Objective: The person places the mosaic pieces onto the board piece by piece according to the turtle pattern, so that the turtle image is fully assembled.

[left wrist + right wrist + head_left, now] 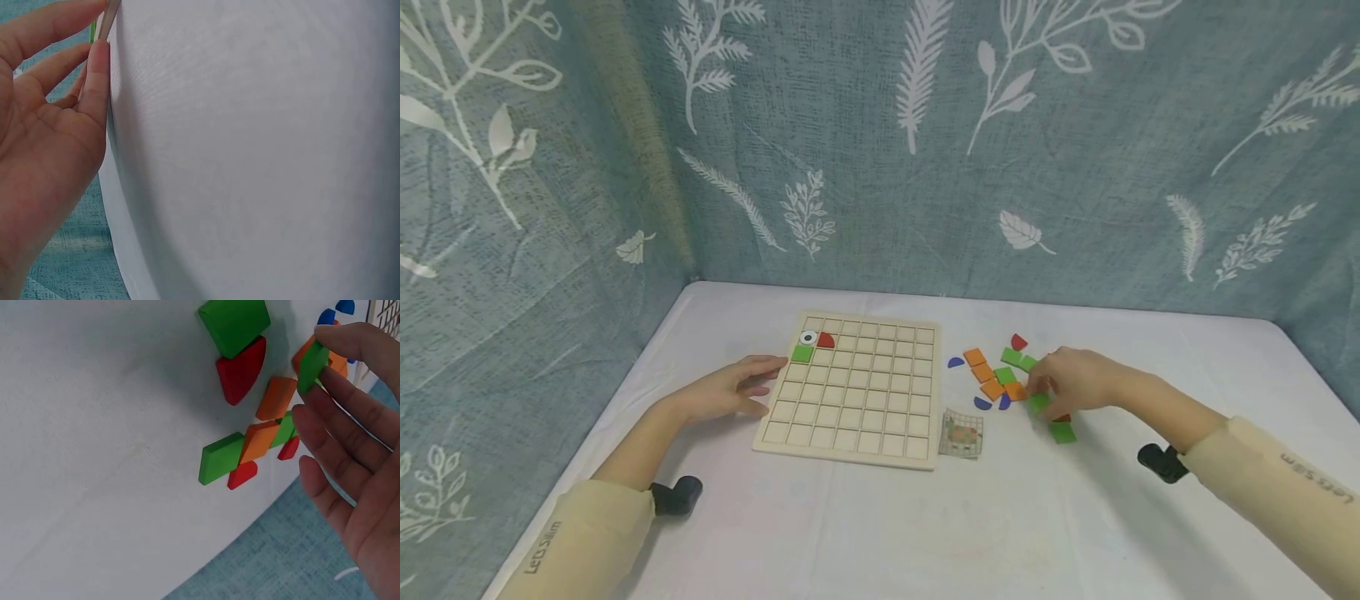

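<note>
Beige sleeves (583, 533) lie nearest. Left hand (730, 389), loosely spread, touches the board (852, 417) at nine o'clock; right hand (1078, 381) pinches a green tile (311, 367)

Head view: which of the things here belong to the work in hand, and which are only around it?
Belonging to the work, as I judge:
grid board, with the left hand at its edge
green tile, held by the right hand
loose coloured tiles
picture card, probably a guide

Only around it:
white tablecloth
leaf-patterned curtain
</note>
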{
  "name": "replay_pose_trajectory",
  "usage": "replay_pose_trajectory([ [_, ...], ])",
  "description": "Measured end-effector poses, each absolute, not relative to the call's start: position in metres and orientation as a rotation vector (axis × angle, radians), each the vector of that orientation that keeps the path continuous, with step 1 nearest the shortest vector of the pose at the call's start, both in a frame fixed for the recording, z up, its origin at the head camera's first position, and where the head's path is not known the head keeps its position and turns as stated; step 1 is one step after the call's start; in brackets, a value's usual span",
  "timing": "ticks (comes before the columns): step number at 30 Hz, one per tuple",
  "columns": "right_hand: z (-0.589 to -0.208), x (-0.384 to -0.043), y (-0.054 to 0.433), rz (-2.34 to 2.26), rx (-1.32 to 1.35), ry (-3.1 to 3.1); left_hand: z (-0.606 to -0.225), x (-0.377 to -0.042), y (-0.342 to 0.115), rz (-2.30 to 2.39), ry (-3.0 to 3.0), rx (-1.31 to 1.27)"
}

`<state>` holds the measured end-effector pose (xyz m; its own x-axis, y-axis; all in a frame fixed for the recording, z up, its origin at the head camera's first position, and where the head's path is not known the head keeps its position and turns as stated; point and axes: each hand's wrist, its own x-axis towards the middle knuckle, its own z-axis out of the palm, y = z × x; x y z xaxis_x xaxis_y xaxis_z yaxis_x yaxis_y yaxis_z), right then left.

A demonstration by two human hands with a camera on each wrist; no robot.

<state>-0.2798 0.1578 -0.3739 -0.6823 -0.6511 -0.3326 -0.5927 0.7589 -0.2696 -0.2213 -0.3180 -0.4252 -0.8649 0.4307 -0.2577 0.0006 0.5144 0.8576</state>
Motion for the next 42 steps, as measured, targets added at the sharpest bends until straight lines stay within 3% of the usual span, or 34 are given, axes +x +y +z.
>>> replay_pose_trajectory([
  [25, -0.367, -0.291, 0.133, -0.146, -1.027, 2.544, -0.427, -0.222, -0.319, 1.313, 2.333, 0.359],
  [42, -0.355, -0.305, 0.084, -0.081, -1.090, 2.579, -0.427, -0.221, -0.318, 1.299, 2.344, 0.335],
])
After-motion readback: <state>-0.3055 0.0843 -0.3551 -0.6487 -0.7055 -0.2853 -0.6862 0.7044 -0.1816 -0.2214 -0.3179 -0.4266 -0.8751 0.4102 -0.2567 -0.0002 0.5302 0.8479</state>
